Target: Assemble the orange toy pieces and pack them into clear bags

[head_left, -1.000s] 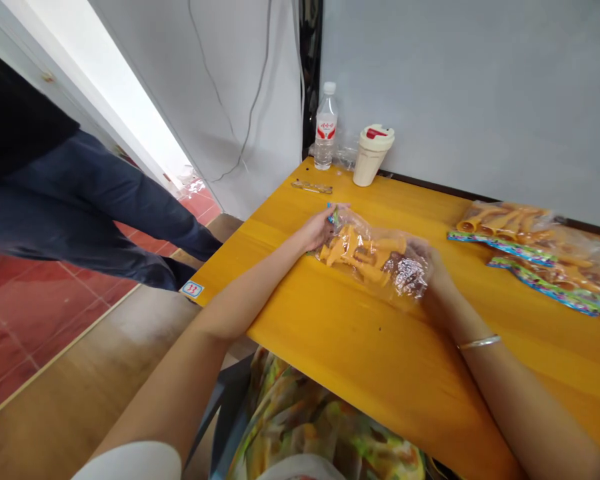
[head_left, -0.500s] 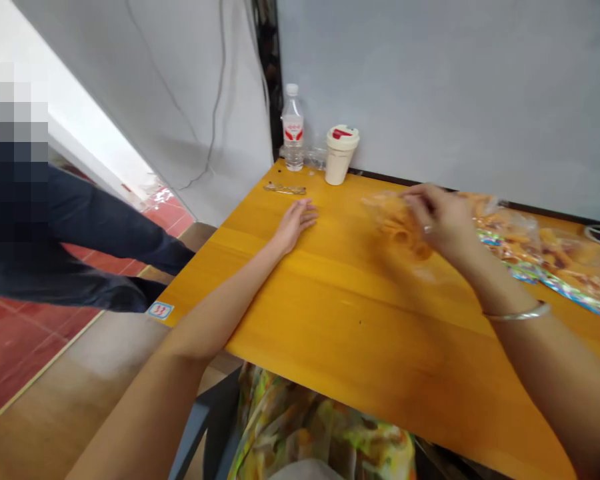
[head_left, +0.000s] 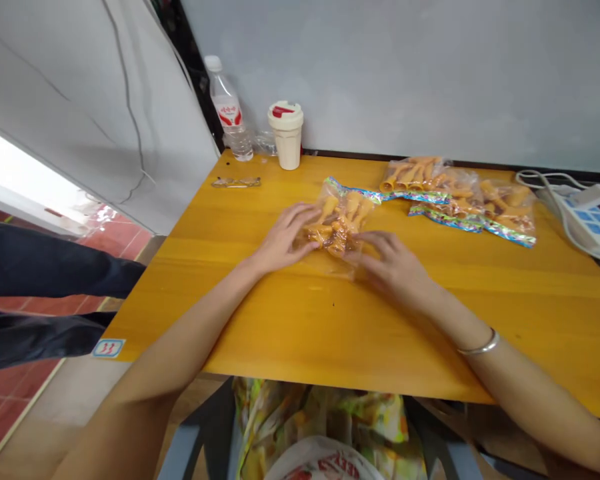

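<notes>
A clear plastic bag of orange horn-shaped pieces (head_left: 341, 225) lies flat near the middle of the table, its colourful printed strip at the far end. My left hand (head_left: 287, 238) rests against the bag's left side, fingers stretched and thumb apart. At the lower right of the same bag is my right hand (head_left: 393, 267), slightly blurred, with fingers spread and their tips at the plastic. Neither hand is closed round it. More bags of the same pieces (head_left: 415, 175) lie at the back right, partly overlapping.
A water bottle (head_left: 230, 113) and a lidded cup (head_left: 287, 137) stand at the back left, with glasses (head_left: 236, 182) in front. A power strip (head_left: 593, 223) with white cables lies at the right. A printed bag (head_left: 325, 460) is on my lap. A person's legs (head_left: 55, 260) show at left.
My right hand has brought the bag left and set it down on the table, loosening its grip. My left hand has come to the bag's side. The view has turned right.
</notes>
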Action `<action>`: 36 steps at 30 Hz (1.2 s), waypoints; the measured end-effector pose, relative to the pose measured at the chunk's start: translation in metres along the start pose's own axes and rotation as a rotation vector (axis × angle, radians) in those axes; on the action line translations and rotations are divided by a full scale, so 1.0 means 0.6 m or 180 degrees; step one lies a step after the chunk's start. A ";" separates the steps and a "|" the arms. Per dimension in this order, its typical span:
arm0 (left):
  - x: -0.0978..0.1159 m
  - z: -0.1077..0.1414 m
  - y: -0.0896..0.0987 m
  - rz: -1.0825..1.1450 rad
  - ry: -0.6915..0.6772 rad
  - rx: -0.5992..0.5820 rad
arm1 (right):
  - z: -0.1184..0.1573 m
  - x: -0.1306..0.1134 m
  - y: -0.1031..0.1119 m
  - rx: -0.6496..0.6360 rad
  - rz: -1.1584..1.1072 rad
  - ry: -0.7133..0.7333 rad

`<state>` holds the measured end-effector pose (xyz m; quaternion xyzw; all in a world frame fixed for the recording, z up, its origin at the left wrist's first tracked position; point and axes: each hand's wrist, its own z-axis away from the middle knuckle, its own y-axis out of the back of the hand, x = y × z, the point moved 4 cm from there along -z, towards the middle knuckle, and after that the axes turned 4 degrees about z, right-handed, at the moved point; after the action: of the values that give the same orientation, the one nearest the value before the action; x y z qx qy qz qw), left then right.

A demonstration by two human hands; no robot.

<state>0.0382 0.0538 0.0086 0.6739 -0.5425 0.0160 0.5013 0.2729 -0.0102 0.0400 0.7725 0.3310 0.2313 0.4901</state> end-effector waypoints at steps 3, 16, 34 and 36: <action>0.004 0.004 -0.021 -0.0497 -0.0286 -0.0449 | 0.003 -0.030 -0.034 -0.0288 0.0084 0.0383; -0.003 0.005 -0.024 -0.0197 -0.0193 -0.0979 | 0.038 0.082 -0.096 0.0421 -0.2370 -0.2200; -0.014 -0.013 -0.048 0.0826 0.1741 0.0061 | 0.030 0.091 -0.102 -0.0056 -0.2008 -0.2627; -0.012 -0.018 -0.042 0.0494 0.1602 0.0148 | 0.030 0.094 -0.103 -0.0131 -0.1818 -0.2656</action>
<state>0.0599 0.0640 -0.0068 0.6165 -0.4504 0.2339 0.6020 0.3059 0.0392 -0.0216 0.6680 0.3004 -0.2340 0.6394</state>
